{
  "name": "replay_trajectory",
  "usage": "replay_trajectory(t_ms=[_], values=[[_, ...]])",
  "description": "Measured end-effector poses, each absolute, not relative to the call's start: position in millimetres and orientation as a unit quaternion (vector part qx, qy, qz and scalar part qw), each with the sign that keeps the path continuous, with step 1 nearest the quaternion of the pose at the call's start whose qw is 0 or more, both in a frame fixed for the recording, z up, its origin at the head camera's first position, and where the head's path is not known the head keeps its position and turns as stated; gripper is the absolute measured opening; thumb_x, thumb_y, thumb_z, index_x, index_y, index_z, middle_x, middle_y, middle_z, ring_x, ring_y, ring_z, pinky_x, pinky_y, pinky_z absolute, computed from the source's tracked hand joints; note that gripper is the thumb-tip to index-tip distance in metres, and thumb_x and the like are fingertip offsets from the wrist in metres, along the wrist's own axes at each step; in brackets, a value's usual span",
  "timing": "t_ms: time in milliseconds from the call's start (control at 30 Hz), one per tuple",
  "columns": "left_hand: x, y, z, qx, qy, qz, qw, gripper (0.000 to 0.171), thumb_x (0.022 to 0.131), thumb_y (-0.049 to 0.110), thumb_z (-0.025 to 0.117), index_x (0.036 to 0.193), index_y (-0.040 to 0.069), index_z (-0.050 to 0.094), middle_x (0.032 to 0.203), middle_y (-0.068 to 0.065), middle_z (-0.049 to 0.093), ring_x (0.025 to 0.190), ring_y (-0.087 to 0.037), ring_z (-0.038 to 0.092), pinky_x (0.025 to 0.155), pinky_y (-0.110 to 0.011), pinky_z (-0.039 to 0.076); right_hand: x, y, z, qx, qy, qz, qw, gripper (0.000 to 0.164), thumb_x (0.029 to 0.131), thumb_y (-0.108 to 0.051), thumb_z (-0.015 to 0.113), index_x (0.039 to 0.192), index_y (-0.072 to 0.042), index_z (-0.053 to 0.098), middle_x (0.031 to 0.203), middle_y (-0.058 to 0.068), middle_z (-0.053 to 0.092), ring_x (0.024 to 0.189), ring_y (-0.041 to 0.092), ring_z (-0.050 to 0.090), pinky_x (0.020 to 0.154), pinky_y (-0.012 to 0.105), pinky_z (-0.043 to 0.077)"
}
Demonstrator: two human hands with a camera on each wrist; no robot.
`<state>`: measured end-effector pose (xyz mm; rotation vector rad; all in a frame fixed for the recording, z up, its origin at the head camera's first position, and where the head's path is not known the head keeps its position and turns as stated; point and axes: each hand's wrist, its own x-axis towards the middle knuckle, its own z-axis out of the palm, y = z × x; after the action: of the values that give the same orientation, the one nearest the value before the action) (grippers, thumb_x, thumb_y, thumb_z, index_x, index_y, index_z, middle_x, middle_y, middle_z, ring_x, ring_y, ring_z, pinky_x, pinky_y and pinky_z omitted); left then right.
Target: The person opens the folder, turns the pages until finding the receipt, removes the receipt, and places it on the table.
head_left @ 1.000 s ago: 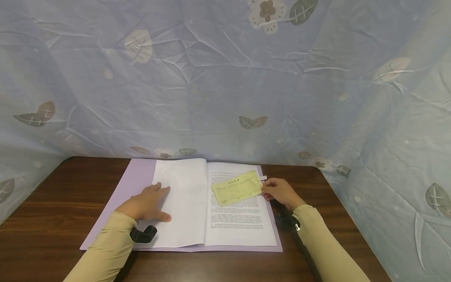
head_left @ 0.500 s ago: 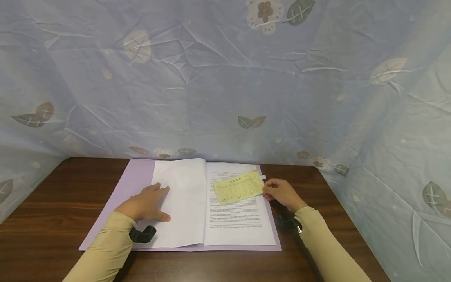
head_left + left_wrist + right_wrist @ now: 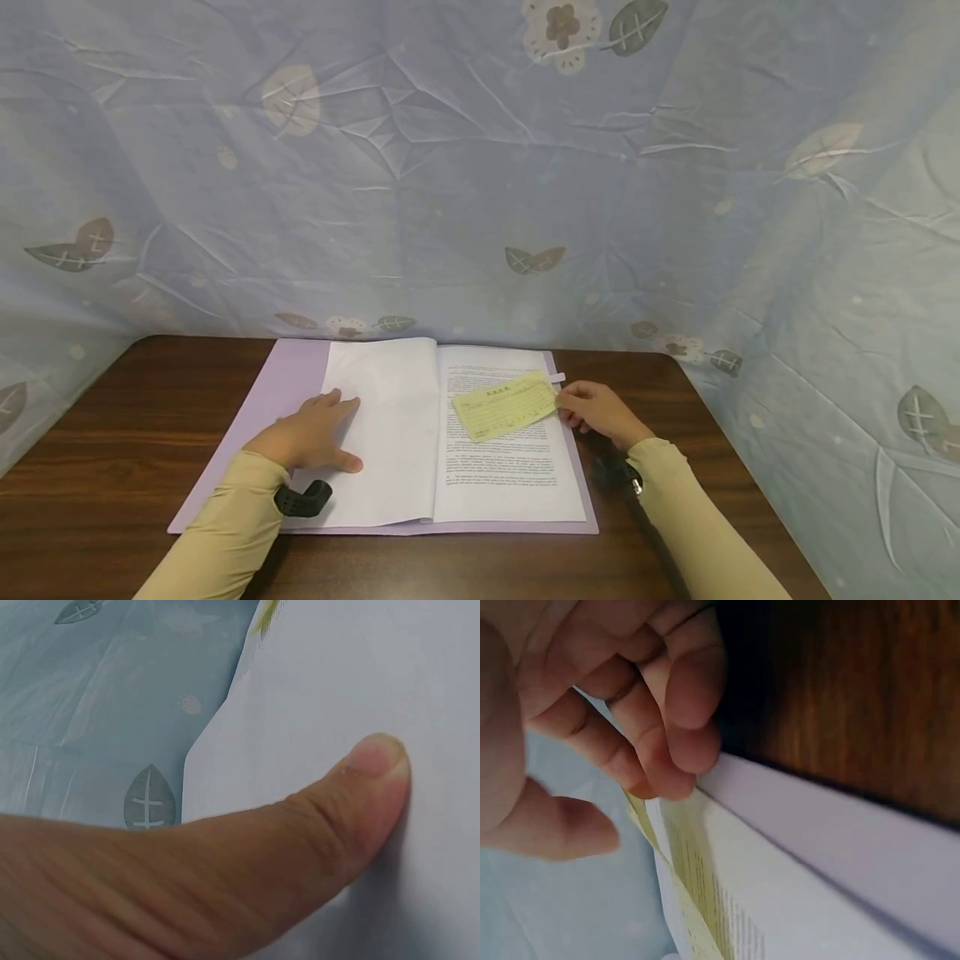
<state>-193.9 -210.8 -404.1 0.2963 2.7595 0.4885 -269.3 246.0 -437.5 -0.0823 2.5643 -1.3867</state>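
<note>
An open lilac folder (image 3: 292, 371) lies on the table, holding white pages. My left hand (image 3: 311, 432) rests on the blank left page (image 3: 393, 425) with its fingers spread; its thumb (image 3: 337, 795) lies on the paper in the left wrist view. Across the printed right page (image 3: 498, 487) slants a yellow slip (image 3: 502, 407), a filled-in form with ruled lines. At the slip's right end is my right hand (image 3: 600, 412). In the right wrist view its thumb (image 3: 570, 829) stands apart from the fingers, whose tips are by the slip's raised corner.
A small white tab (image 3: 557, 377) sticks out past the folder's right edge. Dark wood table (image 3: 97, 467) surrounds the folder. Behind and at the right hangs a pale blue patterned cloth (image 3: 450, 183). Each wrist wears a black band (image 3: 303, 500).
The slip first shifted slightly right with my right hand, then slid a little back left and down, lying flatter. The thumb and fingers now look parted. My left hand stayed still.
</note>
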Motion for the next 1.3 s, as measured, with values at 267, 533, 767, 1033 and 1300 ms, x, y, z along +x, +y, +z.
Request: replay_trajectory(t_ms=[267, 533, 767, 1033, 1300], values=[[-194.0, -210.3, -406.5, 0.107, 0.965, 0.174, 0.162, 0.108, 0.076, 0.052, 0.087, 0.156, -0.002, 0.039, 0.160, -0.040, 0.023, 0.146, -0.061, 0.022, 0.100, -0.088, 0.022, -272.1, 241.0, -435.0, -0.010, 0.861, -0.495, 0.120, 0.021, 0.098, -0.020, 0.071, 0.106, 0.000, 0.069, 0.089, 0.009, 0.068, 0.077, 0.020, 0.063, 0.069, 0.029, 0.053], [-194.5, -208.8, -403.2, 0.109, 0.967, 0.170, 0.158, 0.108, 0.076, 0.052, 0.087, 0.156, -0.002, 0.038, 0.160, -0.040, 0.022, 0.146, -0.061, 0.021, 0.100, -0.088, 0.022, -272.3, 242.2, -436.4, 0.008, 0.832, -0.538, 0.134, 0.029, 0.097, -0.011, 0.070, 0.118, 0.009, 0.067, 0.092, 0.011, 0.068, 0.075, 0.018, 0.064, 0.067, 0.025, 0.056], [-194.1, -209.2, -404.6, 0.106, 0.967, 0.168, 0.161, 0.108, 0.076, 0.053, 0.087, 0.156, -0.001, 0.039, 0.160, -0.039, 0.022, 0.146, -0.061, 0.022, 0.100, -0.088, 0.022, -269.5, 241.0, -436.0, 0.006, 0.833, -0.538, 0.130, 0.024, 0.097, -0.011, 0.068, 0.113, 0.006, 0.066, 0.092, 0.011, 0.069, 0.075, 0.019, 0.066, 0.068, 0.027, 0.057], [-195.1, -210.1, -407.2, 0.104, 0.967, 0.169, 0.160, 0.108, 0.076, 0.053, 0.087, 0.156, -0.001, 0.039, 0.161, -0.039, 0.022, 0.146, -0.060, 0.022, 0.100, -0.088, 0.022, -269.7, 252.0, -430.6, -0.014, 0.827, -0.556, 0.080, 0.020, 0.099, -0.008, 0.066, 0.113, 0.007, 0.064, 0.089, 0.009, 0.071, 0.076, 0.018, 0.069, 0.069, 0.027, 0.059], [-196.6, -212.2, -410.2, 0.103, 0.967, 0.171, 0.160, 0.108, 0.076, 0.054, 0.087, 0.157, 0.000, 0.039, 0.161, -0.038, 0.022, 0.147, -0.060, 0.022, 0.101, -0.087, 0.023, -267.0, 284.8, -413.7, -0.043, 0.830, -0.555, 0.038, 0.024, 0.100, -0.009, 0.066, 0.114, 0.009, 0.061, 0.087, 0.006, 0.071, 0.076, 0.015, 0.069, 0.070, 0.028, 0.059]])
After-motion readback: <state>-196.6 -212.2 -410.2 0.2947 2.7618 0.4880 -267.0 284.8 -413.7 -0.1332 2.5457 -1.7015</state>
